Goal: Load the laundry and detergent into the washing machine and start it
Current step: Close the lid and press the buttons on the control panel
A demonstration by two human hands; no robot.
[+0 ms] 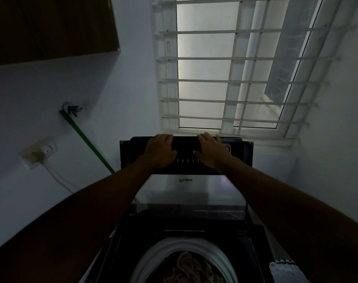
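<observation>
Beige crumpled laundry (189, 268) in your white drum; beyond, left hand (160, 151) and right hand (211, 153) grip the raised dark lid's (186, 154) far edge, its long axis crosswise.

Both hands, left (160, 151) and right (211, 152), grip the raised dark glass washer lid (186, 181); beige laundry (189, 268) sits in the white drum below them.

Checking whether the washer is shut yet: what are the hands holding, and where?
Both hands, left and right, grip the raised lid at its top edge, fingers curled over it.
</observation>
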